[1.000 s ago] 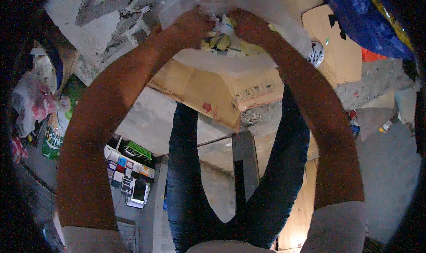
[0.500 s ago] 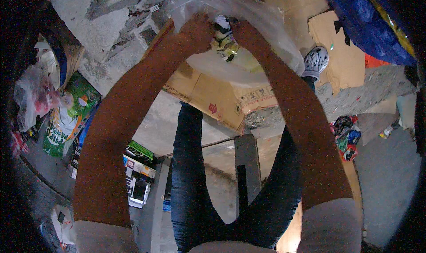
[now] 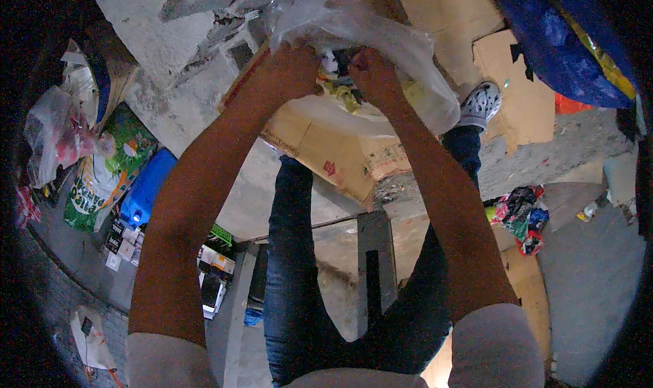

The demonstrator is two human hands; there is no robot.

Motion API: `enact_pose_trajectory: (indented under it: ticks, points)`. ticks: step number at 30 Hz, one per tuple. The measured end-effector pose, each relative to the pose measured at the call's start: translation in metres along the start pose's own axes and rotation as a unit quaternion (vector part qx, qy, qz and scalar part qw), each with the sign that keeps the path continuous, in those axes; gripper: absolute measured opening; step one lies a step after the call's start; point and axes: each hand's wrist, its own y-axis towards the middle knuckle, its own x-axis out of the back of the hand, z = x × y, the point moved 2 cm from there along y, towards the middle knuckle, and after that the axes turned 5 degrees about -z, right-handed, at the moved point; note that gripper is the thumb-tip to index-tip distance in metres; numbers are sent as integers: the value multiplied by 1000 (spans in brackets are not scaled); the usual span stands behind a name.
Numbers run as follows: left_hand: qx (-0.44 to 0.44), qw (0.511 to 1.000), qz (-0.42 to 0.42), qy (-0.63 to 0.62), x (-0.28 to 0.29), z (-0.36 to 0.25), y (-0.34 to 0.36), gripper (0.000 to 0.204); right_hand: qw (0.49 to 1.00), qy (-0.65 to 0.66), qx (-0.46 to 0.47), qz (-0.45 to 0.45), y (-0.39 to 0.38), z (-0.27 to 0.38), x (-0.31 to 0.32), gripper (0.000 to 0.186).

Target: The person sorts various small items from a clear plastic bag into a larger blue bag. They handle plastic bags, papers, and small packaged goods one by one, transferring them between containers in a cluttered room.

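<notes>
Both hands are at the mouth of a clear plastic bag (image 3: 415, 61) that lines a cardboard box (image 3: 309, 140). Crumpled yellowish wrappers (image 3: 343, 94) and a small white piece (image 3: 329, 61) show in the bag, between the hands. My left hand (image 3: 294, 70) is curled at the left side of the opening, its fingertips partly hidden. On the other side, my right hand (image 3: 372, 72) is closed with thumb and finger together. What either hand holds, if anything, is too small or covered to make out.
A flattened cardboard piece (image 3: 520, 92) and blue sacks (image 3: 568, 48) lie at the far right. Colourful plastic scraps (image 3: 522, 218) are nearer. To the left are a green printed sack (image 3: 115, 160), a blue bag (image 3: 148, 187) and a clear bag (image 3: 54, 136). My shoe (image 3: 481, 104) is beside the box.
My hands have moved slightly nearer. The right hand has turned so that its thumb and finger show. The yellowish wrappers sit lower in the bag, less between the fingers.
</notes>
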Motion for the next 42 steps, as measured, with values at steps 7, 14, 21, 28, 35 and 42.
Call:
enact_pose_trajectory:
  ticks: [7,14,21,28,35,42]
  points:
    - [126,929,-142,-316,15,-37,-40,36,977,97,-162,-103,-76,41,68,35]
    - [192,785,-222,-545,17,-72,-66,27,913,278,-270,-129,-81,75,113,27]
    - [228,618,-65,-750,37,-85,-76,37,886,360,-289,-51,-82,108,130,45]
    - [38,110,162,-980,0,-112,-84,50,912,313,-265,14,-72,113,126,44]
    - [21,-9,196,-980,5,-138,-81,63,915,276,-293,31,-77,99,118,36]
    - [172,330,57,-926,36,-111,-92,81,879,335,-338,-14,-71,107,135,27]
